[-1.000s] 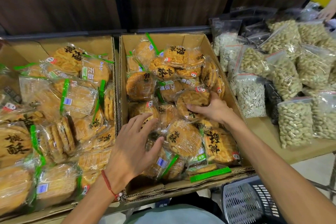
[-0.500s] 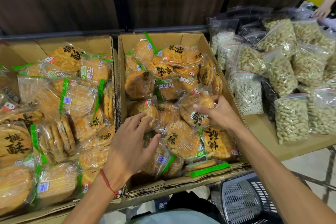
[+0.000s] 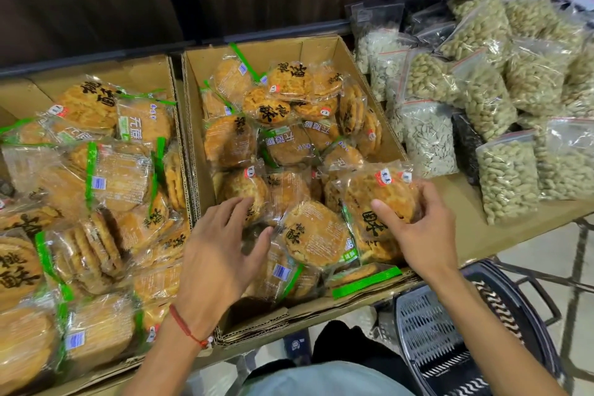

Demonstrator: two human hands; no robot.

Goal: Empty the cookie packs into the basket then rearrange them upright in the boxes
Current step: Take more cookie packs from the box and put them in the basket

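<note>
A pack (image 3: 381,194) is gripped by the right hand (image 3: 424,235) above the right box (image 3: 321,48) (near its front corner). The left hand (image 3: 218,254) is held open, fingers spread, seemingly touching other packs (image 3: 289,151). A basket (image 3: 450,331) is seen below the counter (image 3: 475,235).

A tan wooden shelf board (image 3: 482,236) carries an open left brown cardboard box (image 3: 96,74) touching an open right brown cardboard box (image 3: 321,48). Clear plastic bags of pale nuts and seeds (image 3: 508,177) lie piled just beside the right box.
</note>
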